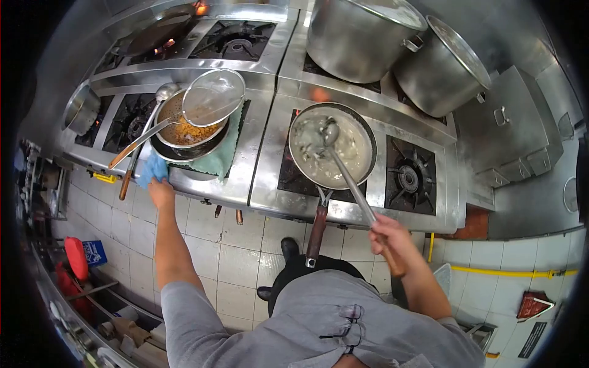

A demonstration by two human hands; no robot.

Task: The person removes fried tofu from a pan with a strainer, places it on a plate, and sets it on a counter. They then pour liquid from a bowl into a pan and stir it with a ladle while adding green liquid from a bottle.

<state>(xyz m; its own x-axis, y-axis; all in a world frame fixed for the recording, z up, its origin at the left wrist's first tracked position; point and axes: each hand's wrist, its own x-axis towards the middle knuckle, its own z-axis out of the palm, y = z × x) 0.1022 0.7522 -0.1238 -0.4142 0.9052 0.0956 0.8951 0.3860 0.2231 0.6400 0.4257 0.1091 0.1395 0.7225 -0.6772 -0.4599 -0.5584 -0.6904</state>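
My right hand (pixel 392 238) is closed round the handle of a long ladle (pixel 348 178). The ladle's bowl sits in a creamy white sauce with darker pieces, inside a frying pan (pixel 373 147) on a burner. The pan's brown handle (pixel 316 230) points toward my body, with no hand on it. Far to the left, my left hand (pixel 161 191) grips a blue cloth (pixel 153 170) at the stove's front edge. Just above that cloth stand stacked pans (pixel 161 147), with a brown crumbly mixture in the upper one. A mesh strainer (pixel 215 97) rests over them.
Two large steel stockpots (pixel 356 43) (pixel 438 70) stand at the back right. A small pot (pixel 81 110) sits at the far left, and a dark wok (pixel 161 34) is over flame behind. A bare burner (pixel 408 175) lies right of the frying pan.
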